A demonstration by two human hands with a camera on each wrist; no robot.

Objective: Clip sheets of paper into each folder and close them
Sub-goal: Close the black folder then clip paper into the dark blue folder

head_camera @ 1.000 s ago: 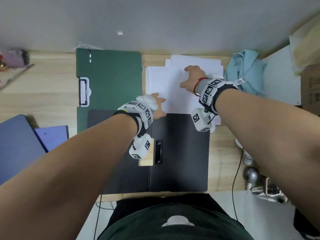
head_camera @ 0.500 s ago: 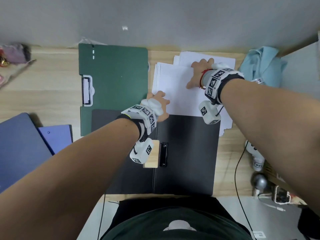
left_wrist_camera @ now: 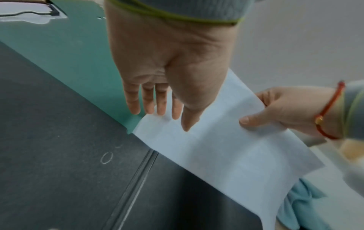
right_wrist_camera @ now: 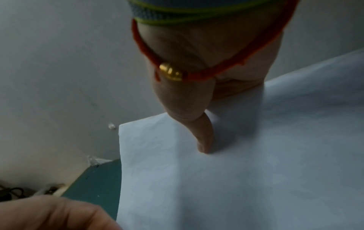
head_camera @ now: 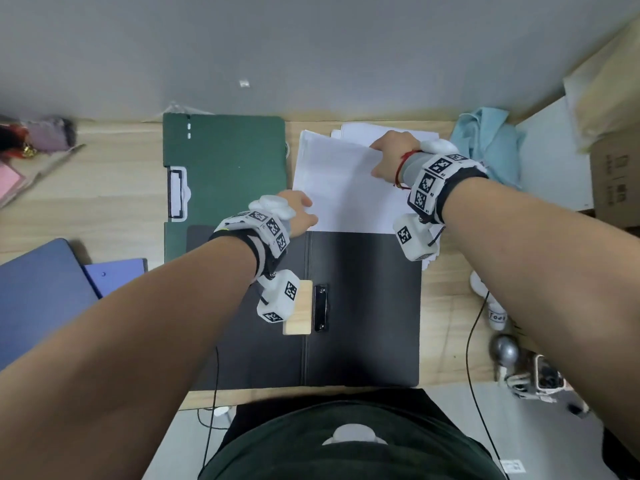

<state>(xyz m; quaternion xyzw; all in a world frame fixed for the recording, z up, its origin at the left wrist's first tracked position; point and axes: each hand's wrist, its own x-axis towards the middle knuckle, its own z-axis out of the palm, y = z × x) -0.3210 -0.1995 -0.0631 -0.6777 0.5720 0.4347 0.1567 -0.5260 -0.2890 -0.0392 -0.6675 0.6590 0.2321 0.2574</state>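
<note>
A black folder [head_camera: 363, 306] lies open on the desk before me, its black clip [head_camera: 320, 308] beside a small wooden block [head_camera: 297, 308] at the spine. Behind it sits a stack of white paper [head_camera: 343, 181]. My right hand [head_camera: 388, 157] pinches the far right edge of the top sheets, thumb [right_wrist_camera: 204, 140] on top, and that edge is raised off the stack. My left hand [head_camera: 299, 209] is at the near left corner of the paper [left_wrist_camera: 226, 155], fingers [left_wrist_camera: 153, 101] straight, thumb tip touching the sheet. A green folder [head_camera: 225, 161] lies open at the back left.
Blue folders [head_camera: 41, 289] lie at the left desk edge. A light blue cloth [head_camera: 485, 143] is bunched right of the paper, with a cardboard box [head_camera: 616, 181] beyond it. A black cable [head_camera: 471, 341] hangs off the right side. Small clutter [head_camera: 45, 133] sits far left.
My right hand went from lying on the paper to its far right edge, took hold of the top sheets and raised them. My left hand stayed at the near left corner.
</note>
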